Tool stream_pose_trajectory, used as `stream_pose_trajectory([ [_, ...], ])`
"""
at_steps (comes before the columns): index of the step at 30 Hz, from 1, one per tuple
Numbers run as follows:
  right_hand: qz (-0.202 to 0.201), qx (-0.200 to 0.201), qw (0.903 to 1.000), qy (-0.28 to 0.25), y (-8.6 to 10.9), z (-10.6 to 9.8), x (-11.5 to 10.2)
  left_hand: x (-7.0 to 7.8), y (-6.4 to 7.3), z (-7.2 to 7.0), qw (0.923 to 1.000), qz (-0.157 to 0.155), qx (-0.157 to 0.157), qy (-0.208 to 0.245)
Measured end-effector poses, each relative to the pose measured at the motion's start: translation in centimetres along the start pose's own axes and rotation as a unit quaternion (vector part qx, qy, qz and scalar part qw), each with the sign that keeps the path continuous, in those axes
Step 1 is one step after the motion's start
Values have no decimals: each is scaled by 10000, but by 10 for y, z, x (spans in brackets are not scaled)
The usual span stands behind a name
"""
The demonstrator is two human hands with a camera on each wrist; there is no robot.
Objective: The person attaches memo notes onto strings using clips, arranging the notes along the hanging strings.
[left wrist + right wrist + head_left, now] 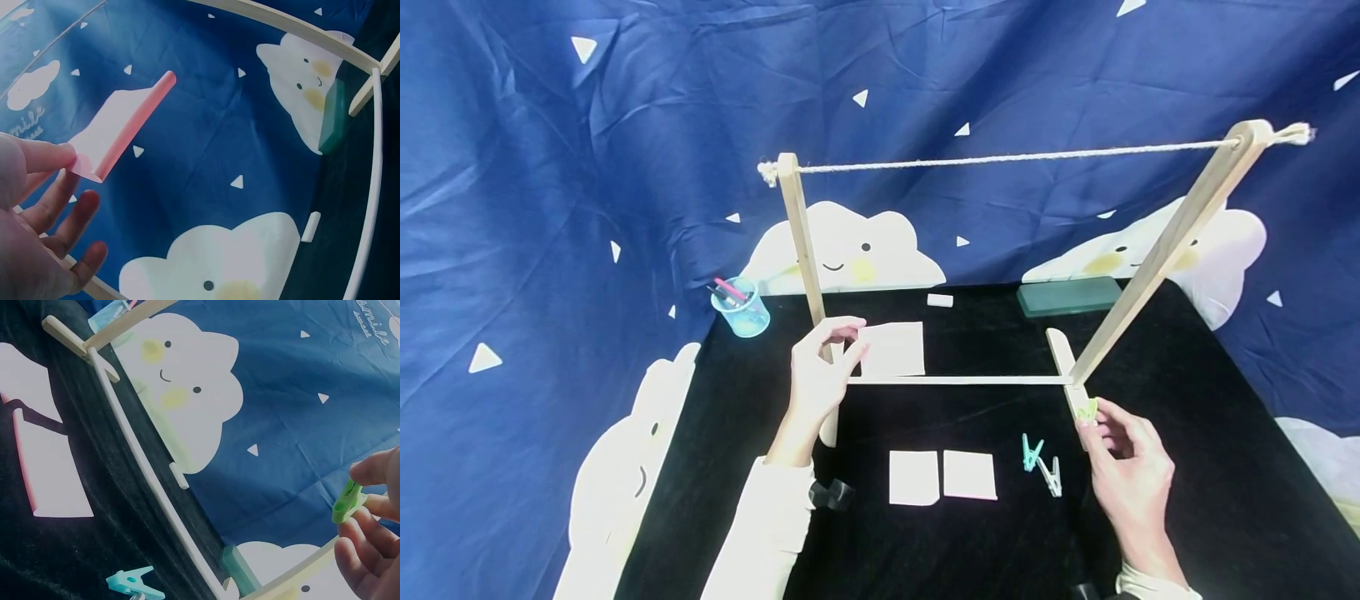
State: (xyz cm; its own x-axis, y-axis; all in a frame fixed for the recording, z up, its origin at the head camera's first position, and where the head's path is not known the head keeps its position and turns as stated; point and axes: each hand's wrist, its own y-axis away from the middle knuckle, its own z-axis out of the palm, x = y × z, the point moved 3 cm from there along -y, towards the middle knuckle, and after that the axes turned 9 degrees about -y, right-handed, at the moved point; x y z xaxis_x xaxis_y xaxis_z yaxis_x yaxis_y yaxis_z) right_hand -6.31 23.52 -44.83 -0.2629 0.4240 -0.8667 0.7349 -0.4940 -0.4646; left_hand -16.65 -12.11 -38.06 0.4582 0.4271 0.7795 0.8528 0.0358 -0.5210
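My left hand (820, 371) pinches a thin square sheet of paper (895, 350) by its edge, beside the left post of a wooden frame (808, 250). In the left wrist view that sheet looks pink, with one side curling over. On the right, thumb and fingers of my right hand (1131, 467) pinch a green clothespin (347, 501) near the foot of the right post. A white string (1000, 158) runs between the post tops, above both hands. A teal clothespin (1032, 454) and a whitish clothespin (1051, 477) lie on the black cloth, left of my right hand.
Two paper squares (914, 477) lie side by side at the front. A thin crossbar (962, 380) joins the frame's feet. Behind stand a blue cup (745, 315) with pens, a small white block (940, 300) and a green case (1069, 297). A blue curtain (925, 75) hangs behind.
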Motion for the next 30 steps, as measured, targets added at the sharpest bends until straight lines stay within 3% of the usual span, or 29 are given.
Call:
stream_pose_trajectory([
  [30, -38, -3, 9999, -157, 0, -3, -2, 22, -14, -6, 9995, 149, 161, 230],
])
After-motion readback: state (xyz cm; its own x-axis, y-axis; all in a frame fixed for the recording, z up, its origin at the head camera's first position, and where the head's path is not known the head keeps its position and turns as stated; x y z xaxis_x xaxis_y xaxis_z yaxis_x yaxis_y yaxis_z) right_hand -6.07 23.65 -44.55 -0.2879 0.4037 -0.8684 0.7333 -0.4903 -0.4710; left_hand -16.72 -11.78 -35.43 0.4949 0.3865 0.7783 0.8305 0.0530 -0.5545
